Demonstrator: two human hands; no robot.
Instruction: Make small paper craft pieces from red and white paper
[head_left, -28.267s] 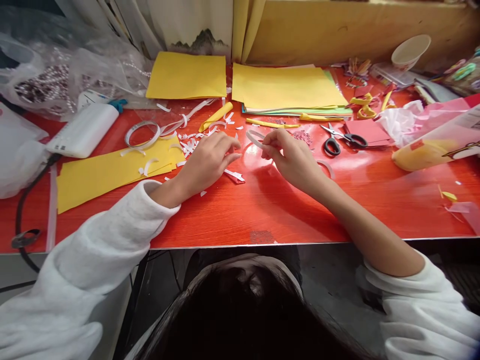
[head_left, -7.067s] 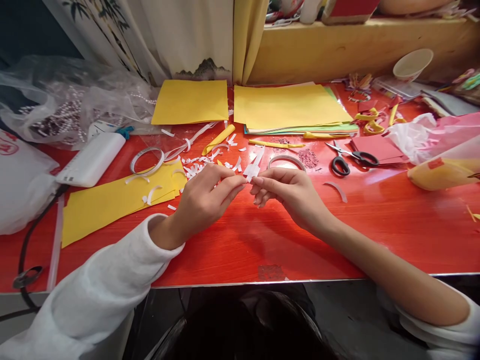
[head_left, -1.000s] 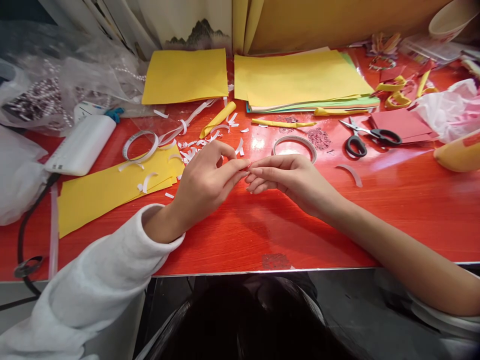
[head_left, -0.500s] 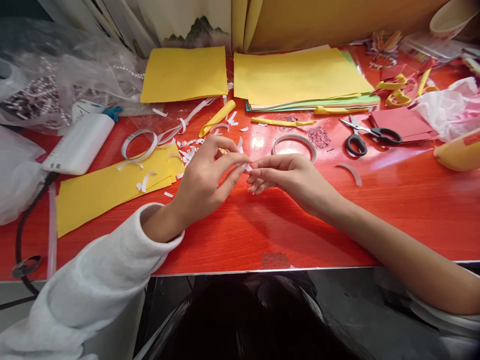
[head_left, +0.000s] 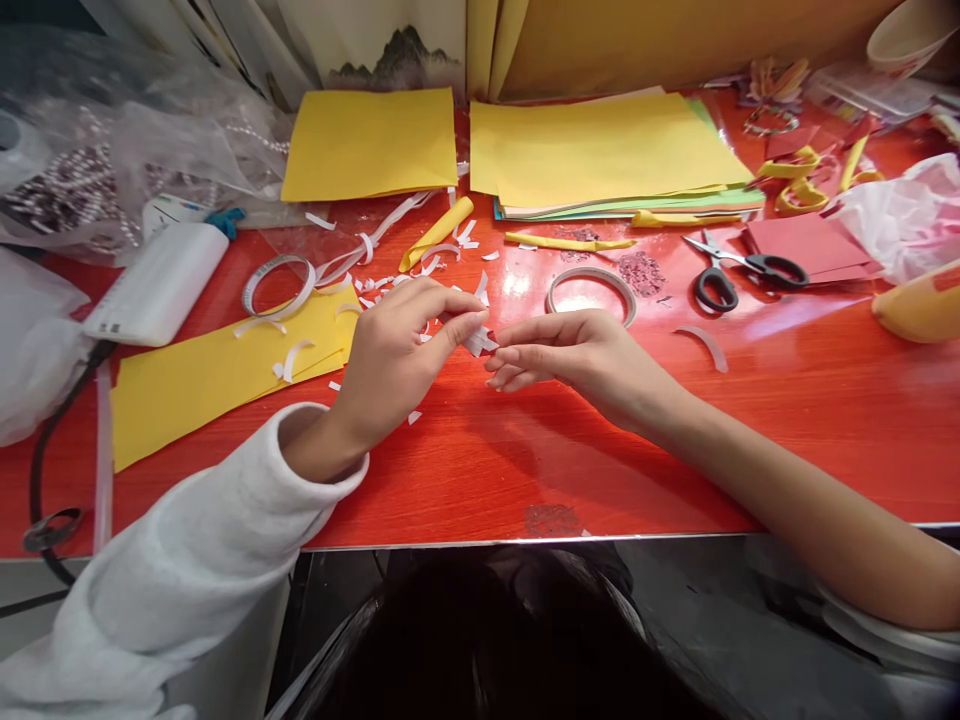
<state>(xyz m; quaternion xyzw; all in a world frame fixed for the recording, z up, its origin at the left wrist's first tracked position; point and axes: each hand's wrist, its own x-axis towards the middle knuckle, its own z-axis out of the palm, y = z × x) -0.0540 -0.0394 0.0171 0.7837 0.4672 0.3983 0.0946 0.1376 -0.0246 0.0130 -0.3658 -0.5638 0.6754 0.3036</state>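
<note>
In front of me, my left hand (head_left: 401,355) pinches a small folded white piece with a dark red edge (head_left: 481,342), seemingly paper or tape, between thumb and forefinger. The thumb and forefinger of my right hand (head_left: 574,350) close on the red edge from the other side, with the remaining fingers curled below. Many white backing scraps (head_left: 375,290) lie behind my left hand. Yellow paper strips (head_left: 225,385) with curled white bits on them are to its left. Beyond my right hand rests a roll of tape (head_left: 590,284).
Scissors (head_left: 720,275) lie at right beside red paper (head_left: 810,245). Yellow sheets (head_left: 375,145) and a stack of coloured paper (head_left: 600,150) stand along the back. Another tape roll (head_left: 281,290), a white power strip (head_left: 161,285) and plastic bags (head_left: 37,350) occupy the left.
My fingers have drawn slightly apart, so more of the small white and red piece shows between them. A white scrap now lies on the table below my left hand.
</note>
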